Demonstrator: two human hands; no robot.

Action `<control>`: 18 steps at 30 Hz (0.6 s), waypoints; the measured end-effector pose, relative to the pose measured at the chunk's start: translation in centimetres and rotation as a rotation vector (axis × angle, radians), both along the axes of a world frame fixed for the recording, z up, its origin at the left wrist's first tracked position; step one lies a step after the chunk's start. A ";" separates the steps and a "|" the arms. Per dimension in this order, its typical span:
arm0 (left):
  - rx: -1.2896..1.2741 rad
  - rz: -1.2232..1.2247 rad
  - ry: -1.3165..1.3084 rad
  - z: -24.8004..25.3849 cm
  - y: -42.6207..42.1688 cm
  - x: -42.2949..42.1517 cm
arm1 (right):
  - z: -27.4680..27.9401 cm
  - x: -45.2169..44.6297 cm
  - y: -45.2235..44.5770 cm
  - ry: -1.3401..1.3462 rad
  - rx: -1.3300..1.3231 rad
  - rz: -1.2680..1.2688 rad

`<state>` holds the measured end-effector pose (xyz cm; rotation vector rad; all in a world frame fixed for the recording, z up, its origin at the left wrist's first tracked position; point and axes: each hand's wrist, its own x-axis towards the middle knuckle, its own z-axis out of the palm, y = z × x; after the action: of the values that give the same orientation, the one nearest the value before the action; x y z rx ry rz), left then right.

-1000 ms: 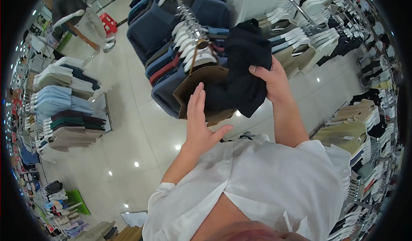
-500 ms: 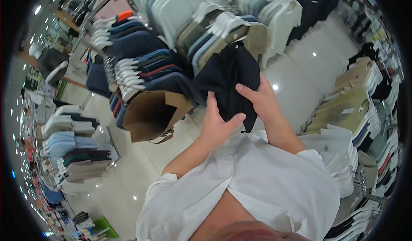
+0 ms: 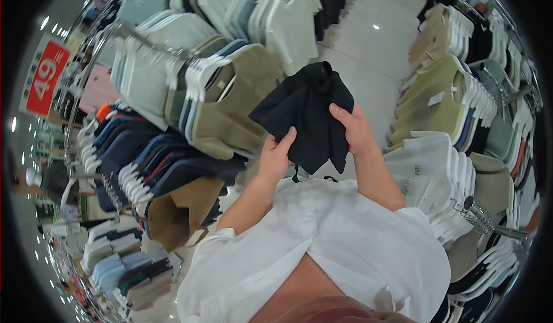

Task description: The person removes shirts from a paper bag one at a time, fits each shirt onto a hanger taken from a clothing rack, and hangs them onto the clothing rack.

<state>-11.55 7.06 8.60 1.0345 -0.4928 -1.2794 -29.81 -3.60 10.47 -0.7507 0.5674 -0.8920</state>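
In front of my chest I hold a black folded garment (image 3: pixel 311 118), its upper end bunched and its lower edge hanging in points. Small dark loops or cords show below it; the exact kind of garment cannot be made out. My left hand (image 3: pixel 273 160) grips its lower left side, thumb on the front and fingers behind. My right hand (image 3: pixel 355 132) pinches the right side the same way, somewhat higher. Just beyond the garment hangs an olive-brown top (image 3: pixel 230 116) on a white hanger.
An open brown paper bag (image 3: pixel 199 205) hangs at the left beside dark polo shirts (image 3: pixel 167 156) on a rail. A red price sign (image 3: pixel 49 78) reads 49. At right stand racks with white shirts (image 3: pixel 423 173) and yellow-green shirts (image 3: pixel 429 101). A tiled aisle (image 3: pixel 368 52) runs between.
My view has turned, so the racks and paper bag have shifted left and the price sign has come into view. Both hands still hold the garment; my left thumb now presses flat on its front.
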 end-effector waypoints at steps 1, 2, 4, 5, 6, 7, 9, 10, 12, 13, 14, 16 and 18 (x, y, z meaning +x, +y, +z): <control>-0.027 -0.046 0.031 -0.3 -1.2 -0.4 | -0.5 -0.8 -0.9 0.029 -0.003 -0.035; -0.042 -0.081 0.039 -0.7 -2.4 -0.8 | -1.0 -1.5 -1.8 0.067 -0.012 -0.071; -0.077 -0.142 0.058 -1.8 -5.2 -1.6 | -2.1 -2.7 -3.7 0.147 -0.034 -0.137; -0.067 -0.170 0.087 -2.5 -6.8 -2.0 | -2.7 -3.1 -4.9 0.193 -0.029 -0.165; -0.056 -0.195 0.116 -3.0 -8.5 -2.4 | -3.2 -3.5 -6.0 0.239 -0.023 -0.189; -0.043 -0.216 0.145 -3.5 -10.1 -2.8 | -3.7 -3.9 -7.2 0.286 -0.014 -0.209; -0.041 -0.216 0.168 -4.1 -13.5 -3.7 | -4.0 -4.4 -9.9 0.337 -0.027 -0.229; -0.044 -0.214 0.179 -4.1 -15.5 -4.0 | -4.1 -4.6 -11.5 0.361 -0.037 -0.237; -0.041 -0.242 0.187 -3.8 -19.6 -4.2 | -5.1 -5.2 -15.2 0.557 -0.110 -0.282; -0.038 -0.254 0.194 -3.5 -21.7 -4.4 | -5.6 -5.3 -16.9 0.690 -0.173 -0.339; -0.043 -0.265 0.182 -3.3 -23.8 -4.4 | -6.0 -5.4 -18.5 0.822 -0.233 -0.394; -0.045 -0.286 0.149 -2.7 -27.7 -4.0 | -5.2 -4.9 -21.1 1.006 -0.291 -0.469; -0.108 -0.279 0.066 -1.7 -31.5 -4.1 | -3.9 -5.0 -23.7 1.172 -0.459 -0.460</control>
<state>-15.69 -24.45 6.88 0.8503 -0.6659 -1.5107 -34.81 -27.28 6.57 -1.6120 1.6475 -0.9520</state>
